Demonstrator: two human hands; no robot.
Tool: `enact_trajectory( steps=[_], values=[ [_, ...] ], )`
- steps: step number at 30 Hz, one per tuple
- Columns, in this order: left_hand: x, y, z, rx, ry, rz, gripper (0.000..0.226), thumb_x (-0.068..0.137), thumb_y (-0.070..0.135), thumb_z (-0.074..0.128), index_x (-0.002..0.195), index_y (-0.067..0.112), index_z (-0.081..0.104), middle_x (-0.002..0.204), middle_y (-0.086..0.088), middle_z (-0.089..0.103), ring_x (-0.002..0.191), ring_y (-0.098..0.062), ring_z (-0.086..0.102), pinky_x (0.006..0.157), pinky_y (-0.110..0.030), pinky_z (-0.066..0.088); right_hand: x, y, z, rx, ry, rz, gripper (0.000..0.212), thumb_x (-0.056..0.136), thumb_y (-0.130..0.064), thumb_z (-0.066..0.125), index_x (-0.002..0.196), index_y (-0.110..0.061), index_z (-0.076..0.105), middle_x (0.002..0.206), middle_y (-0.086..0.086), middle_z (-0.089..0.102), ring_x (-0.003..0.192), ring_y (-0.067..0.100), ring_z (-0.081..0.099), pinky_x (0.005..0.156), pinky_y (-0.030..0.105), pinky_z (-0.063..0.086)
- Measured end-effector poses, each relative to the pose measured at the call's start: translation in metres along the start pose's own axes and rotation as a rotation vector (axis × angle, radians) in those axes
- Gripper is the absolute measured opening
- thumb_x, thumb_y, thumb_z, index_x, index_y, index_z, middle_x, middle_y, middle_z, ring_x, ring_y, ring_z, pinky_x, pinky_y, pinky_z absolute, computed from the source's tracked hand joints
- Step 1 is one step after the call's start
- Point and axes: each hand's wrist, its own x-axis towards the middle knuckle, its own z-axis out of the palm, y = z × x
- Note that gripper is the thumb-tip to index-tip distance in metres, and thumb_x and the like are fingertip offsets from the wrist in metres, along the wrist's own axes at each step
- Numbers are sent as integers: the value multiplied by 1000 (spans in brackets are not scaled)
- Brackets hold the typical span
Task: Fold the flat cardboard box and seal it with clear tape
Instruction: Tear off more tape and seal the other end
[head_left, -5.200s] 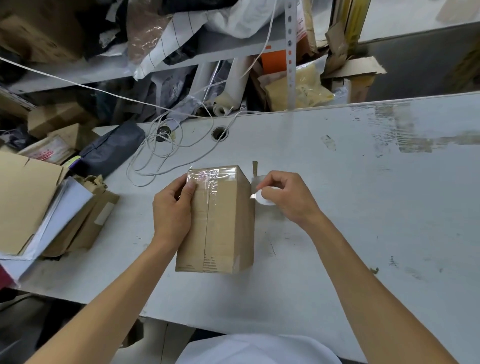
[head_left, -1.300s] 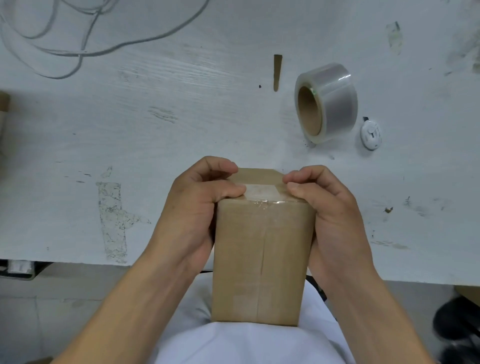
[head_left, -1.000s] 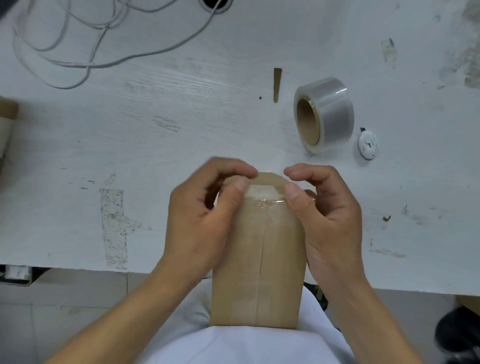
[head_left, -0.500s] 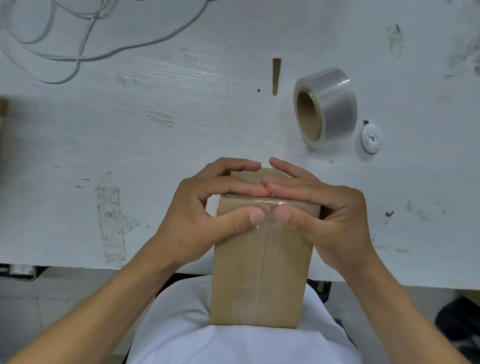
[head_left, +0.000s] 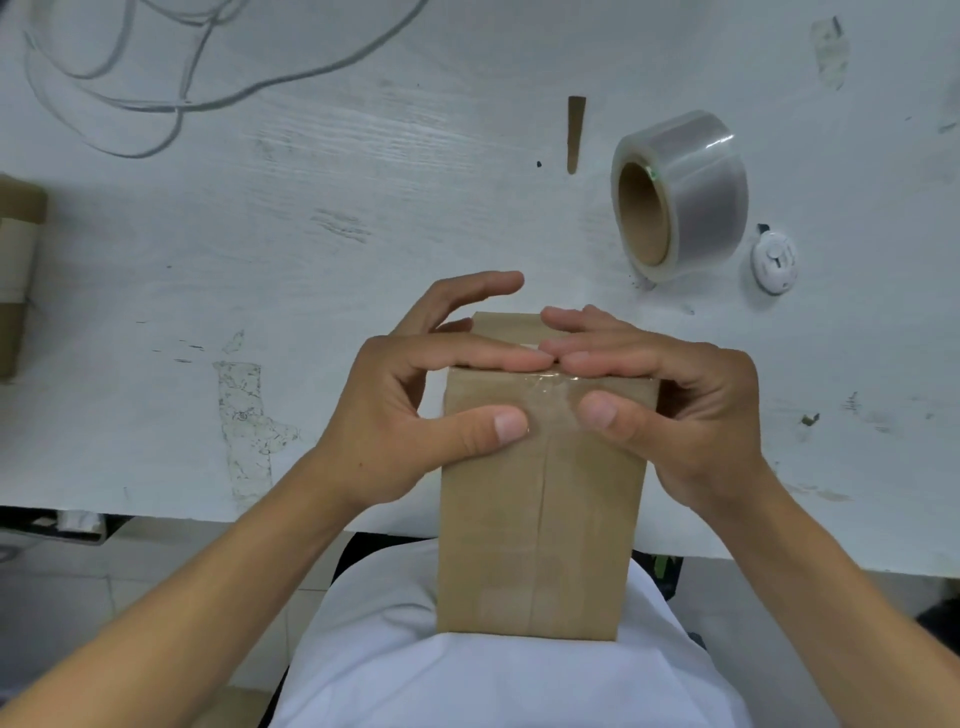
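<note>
Across the near edge of the scuffed white tabletop (head_left: 311, 260), the cardboard box (head_left: 540, 509) is leaned against a white shirt (head_left: 493, 680), its taped far end pressed under the flat fingers and thumbs of the left hand (head_left: 415, 415) and right hand (head_left: 680, 410), with the clear tape roll (head_left: 680, 192) stood farther right and cables (head_left: 156, 104) looped far left.

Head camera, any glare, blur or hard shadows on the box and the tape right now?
Head view: sharp, evenly lit, only soft shadows beside the tape roll on the table. Head view: the clear tape strip glints near the top edge of the cardboard box.
</note>
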Motion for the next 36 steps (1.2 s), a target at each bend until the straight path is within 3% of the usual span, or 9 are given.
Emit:
enact_trajectory(
  steps=[9,12,15,19,24,26,29,31,36],
  values=[
    [7,-16,0,-15,-8,-46,57,87,58,60,113,9,73,143,-20,52,141,-30,43,111,-47,35,4,12,6,49,-20,74,46,95,-43,57,109,0,66,115,18,69,121,39,58,106,46,40],
    [10,-17,0,2,-70,-88,71,84,67,57,115,4,71,141,-18,55,143,-30,40,111,-53,35,6,12,5,42,-90,130,54,92,-53,57,110,-3,68,128,17,62,127,41,51,106,59,38],
    [11,-16,-3,142,-142,-55,76,85,75,46,126,14,67,138,-5,60,149,-25,29,113,-61,29,7,5,0,-61,-166,225,63,84,-65,57,118,-13,65,145,7,51,141,23,40,111,57,34],
    [0,-3,-7,260,-28,-221,68,77,67,51,140,40,51,155,11,39,149,-9,23,118,-54,27,-1,-19,-9,-233,-146,447,57,72,-65,57,125,-44,56,143,-18,45,131,-5,43,105,36,43],
    [-23,17,12,48,-8,-384,97,63,66,65,150,49,25,143,24,40,124,14,47,99,-15,46,-9,-53,0,-342,-87,514,53,66,-71,70,110,-43,63,111,-15,68,97,2,68,83,31,58],
    [-24,25,20,132,-46,-383,107,62,68,67,153,46,16,150,16,36,132,4,45,103,-22,46,-6,-67,6,-469,-31,516,67,58,-88,61,93,-31,66,96,-14,69,86,6,68,77,34,56],
    [-17,44,30,433,-130,-292,110,66,77,58,157,40,7,165,14,10,153,-13,8,122,-45,20,1,-92,7,-681,-78,546,87,50,-99,50,74,-16,59,71,-3,61,67,16,61,67,36,50],
    [-12,57,34,529,-162,-239,109,70,81,51,158,37,5,167,15,2,154,-11,-2,124,-49,14,3,-107,3,-695,-135,595,93,46,-101,51,87,-20,70,86,-4,72,82,16,69,83,40,56],
    [-25,66,32,631,-72,-129,102,79,87,25,158,27,3,168,2,4,154,-21,1,124,-50,11,-18,-125,1,-524,-6,487,51,71,-72,58,92,-27,73,99,-8,72,97,15,68,91,37,51]
  ],
)
